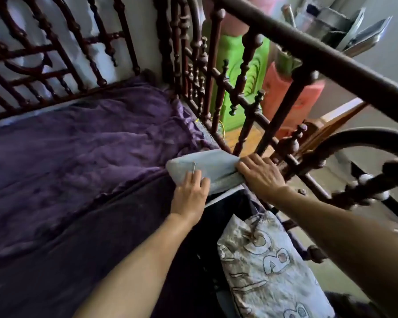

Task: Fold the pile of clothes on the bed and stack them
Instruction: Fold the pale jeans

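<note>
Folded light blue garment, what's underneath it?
A white edge shows beneath the folded light blue garment, above dark fabric. The garment and the left hand cover the rest.

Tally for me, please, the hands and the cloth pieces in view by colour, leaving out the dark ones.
Hands: 2, left hand and right hand
Light blue folded garment: 1
Purple bedspread: 1
Grey patterned cloth: 1
Total: 5
</note>
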Motion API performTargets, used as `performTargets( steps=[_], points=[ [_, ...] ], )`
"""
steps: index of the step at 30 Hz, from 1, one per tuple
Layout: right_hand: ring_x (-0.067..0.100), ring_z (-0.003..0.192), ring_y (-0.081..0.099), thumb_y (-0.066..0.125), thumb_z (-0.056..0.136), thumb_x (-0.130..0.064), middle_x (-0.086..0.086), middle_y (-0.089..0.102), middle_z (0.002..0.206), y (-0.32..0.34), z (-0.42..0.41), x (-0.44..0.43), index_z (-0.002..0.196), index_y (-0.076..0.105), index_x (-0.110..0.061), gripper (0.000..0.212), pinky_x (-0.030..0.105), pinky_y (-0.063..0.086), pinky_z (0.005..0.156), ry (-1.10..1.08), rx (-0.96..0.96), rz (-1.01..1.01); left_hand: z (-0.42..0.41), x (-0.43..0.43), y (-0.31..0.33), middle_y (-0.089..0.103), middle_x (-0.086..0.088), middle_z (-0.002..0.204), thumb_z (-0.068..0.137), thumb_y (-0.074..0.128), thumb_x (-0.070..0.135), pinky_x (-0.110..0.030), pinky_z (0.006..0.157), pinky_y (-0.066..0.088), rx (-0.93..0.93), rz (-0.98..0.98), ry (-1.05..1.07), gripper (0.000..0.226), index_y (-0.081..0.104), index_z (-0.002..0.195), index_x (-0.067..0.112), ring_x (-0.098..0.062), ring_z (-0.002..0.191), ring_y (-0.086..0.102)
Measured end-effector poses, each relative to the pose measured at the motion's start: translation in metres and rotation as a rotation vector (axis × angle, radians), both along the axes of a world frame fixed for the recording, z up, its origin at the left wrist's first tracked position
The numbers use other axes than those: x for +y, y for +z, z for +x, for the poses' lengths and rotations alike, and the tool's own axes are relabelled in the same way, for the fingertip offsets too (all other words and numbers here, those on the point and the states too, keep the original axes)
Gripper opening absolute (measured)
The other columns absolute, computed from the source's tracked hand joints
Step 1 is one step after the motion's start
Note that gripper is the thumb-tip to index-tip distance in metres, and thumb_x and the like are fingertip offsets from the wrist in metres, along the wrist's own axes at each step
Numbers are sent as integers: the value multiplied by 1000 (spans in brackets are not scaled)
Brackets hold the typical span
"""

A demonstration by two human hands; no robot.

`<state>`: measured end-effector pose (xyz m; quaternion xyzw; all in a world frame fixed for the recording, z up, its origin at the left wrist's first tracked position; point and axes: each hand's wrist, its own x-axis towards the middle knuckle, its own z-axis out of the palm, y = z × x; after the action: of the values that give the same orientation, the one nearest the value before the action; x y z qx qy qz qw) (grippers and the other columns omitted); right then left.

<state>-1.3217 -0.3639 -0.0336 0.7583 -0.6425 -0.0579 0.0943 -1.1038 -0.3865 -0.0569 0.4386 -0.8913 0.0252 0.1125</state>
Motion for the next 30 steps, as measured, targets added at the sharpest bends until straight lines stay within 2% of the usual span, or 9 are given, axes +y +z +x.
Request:
performTargets(
  steps=[3,5,8,11,14,16,18,23,30],
  points=[
    [32,98,60,78,67,-16,8,62,106,-59,-16,43,107,64,-14,42,41,53,69,-8,-7,146,-17,43,-63,59,-6,89,57,83,13,-32,39,48,-81,172,-130,31,60,78,16,-25,83,63],
    [31,106,59,77,70,-20,10,60,120,-85,-27,71,116,64,-14,48,39,54,72,-51,-26,264,-23,70,-92,60,-4,89,52,85,18,-29,43,50,-134,259,-206,36,65,81,18,-24,84,64],
    [30,106,62,77,68,-6,7,59,129,-107,-38,102,118,66,-16,51,36,57,57,-85,-107,337,-26,95,-117,60,-3,95,55,76,17,-25,65,54,-154,362,-211,50,69,105,19,-22,89,60],
    [26,106,65,84,54,0,8,62,128,-115,-36,111,115,69,-16,65,30,56,55,-98,-118,352,-28,101,-126,47,-10,124,73,61,12,-32,95,46,-209,469,-171,69,43,139,15,-29,117,45],
    [20,143,25,52,91,-12,-2,11,160,-121,-36,111,151,23,-25,68,34,50,90,-180,-29,537,-27,101,-121,29,-13,141,80,56,12,-40,106,36,-307,624,-183,77,20,148,12,-32,134,25],
    [24,142,20,42,95,-13,-5,0,160,-112,-31,107,153,10,-25,66,39,47,96,-221,-21,669,-23,106,-108,20,-12,150,82,55,12,-44,108,32,-353,688,-169,77,18,149,12,-31,142,15],
    [29,136,32,40,96,-12,0,9,159,-98,-21,104,152,15,-21,61,42,47,96,-229,-11,699,-12,117,-93,13,-10,156,84,51,10,-46,109,29,-372,755,-116,71,21,149,13,-30,143,15],
    [27,122,48,44,94,-15,3,53,129,-52,16,108,126,54,-19,34,42,46,94,-124,88,596,49,169,-51,43,-9,136,90,42,12,-43,99,38,-321,814,133,45,43,135,15,-29,122,43],
    [26,116,55,48,90,-18,3,60,120,3,138,115,120,57,-20,32,38,49,87,275,-49,476,179,257,19,52,-6,124,93,41,16,-40,92,44,-179,751,563,31,53,122,15,-28,114,53]
  ],
)
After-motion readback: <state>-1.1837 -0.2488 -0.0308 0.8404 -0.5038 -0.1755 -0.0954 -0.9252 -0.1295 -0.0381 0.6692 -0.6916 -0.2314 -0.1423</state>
